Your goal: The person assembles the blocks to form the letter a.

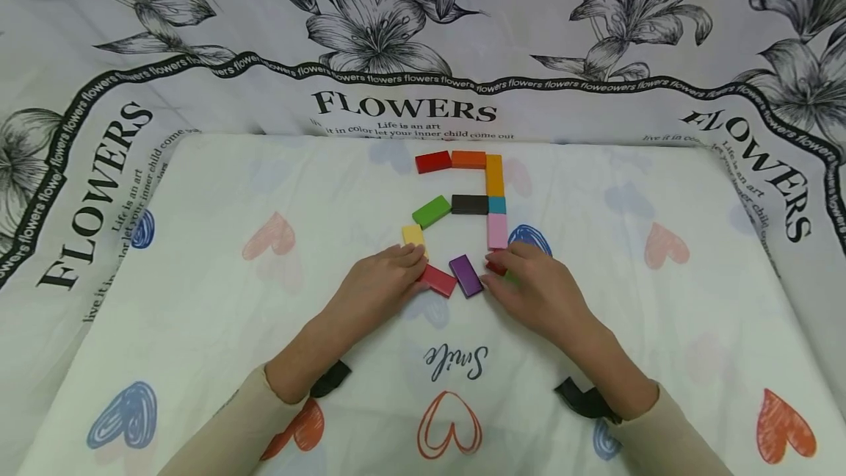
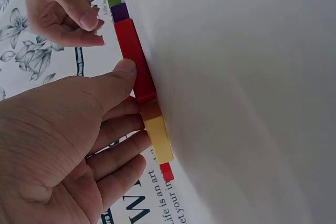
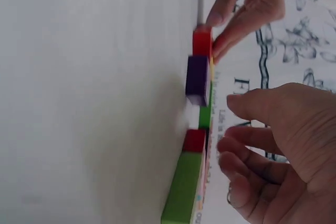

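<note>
My left hand (image 1: 377, 285) pinches the end of a red block (image 1: 439, 281), its thumb on the near side. Its other fingers lie along a pale yellow block (image 1: 413, 234) that meets the red one at a corner. Just right of the red block, a purple block (image 1: 466, 275) lies at a slant. My right hand (image 1: 545, 292) has loosely bent fingers with nothing between them, beside the purple block. Close by it are a dark red block (image 3: 194, 140) and a green block (image 3: 181, 187), both largely hidden by this hand in the head view.
Farther back, the block outline continues: green (image 1: 432, 211), black (image 1: 470, 204), teal (image 1: 497, 205) and pink (image 1: 497, 231) pieces. Amber (image 1: 494, 175), orange (image 1: 468, 159) and red (image 1: 432, 161) pieces form its far corner. A printed white cloth (image 1: 330, 189) lies underneath.
</note>
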Available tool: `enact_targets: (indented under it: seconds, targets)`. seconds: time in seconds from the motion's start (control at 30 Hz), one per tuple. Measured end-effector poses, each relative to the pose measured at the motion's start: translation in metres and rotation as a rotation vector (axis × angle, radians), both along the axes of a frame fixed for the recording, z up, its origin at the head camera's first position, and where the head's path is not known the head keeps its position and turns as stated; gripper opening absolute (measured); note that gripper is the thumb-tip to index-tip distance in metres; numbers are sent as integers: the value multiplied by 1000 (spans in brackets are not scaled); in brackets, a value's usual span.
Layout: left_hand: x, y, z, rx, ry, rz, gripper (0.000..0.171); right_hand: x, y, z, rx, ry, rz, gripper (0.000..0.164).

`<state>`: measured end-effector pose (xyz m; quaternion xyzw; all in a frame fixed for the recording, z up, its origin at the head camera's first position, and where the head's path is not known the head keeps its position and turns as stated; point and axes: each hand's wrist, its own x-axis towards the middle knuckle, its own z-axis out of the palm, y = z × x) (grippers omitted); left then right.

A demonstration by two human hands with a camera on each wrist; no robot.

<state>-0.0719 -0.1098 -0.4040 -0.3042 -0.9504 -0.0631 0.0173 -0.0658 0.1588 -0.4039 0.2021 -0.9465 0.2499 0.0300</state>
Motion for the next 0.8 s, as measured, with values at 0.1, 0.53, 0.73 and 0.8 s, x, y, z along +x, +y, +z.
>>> enact_targets:
  seconds: [0.1, 0.53, 0.73, 0.8]
  targets:
    - [1, 0, 0, -11, -8, 5, 45, 2, -9, -1, 24, -7, 10, 33]
    - [1, 0, 0, -9, 1, -5, 45, 4, -31, -2, 105, -75, 15, 45]
    - [1, -2, 0, -15, 39, -8, 43, 4, -38, -2, 134, -73, 12, 45]
    - [1, -2, 0, -11, 44, -14, 42, 5, -40, -2, 135, -63, 8, 45]
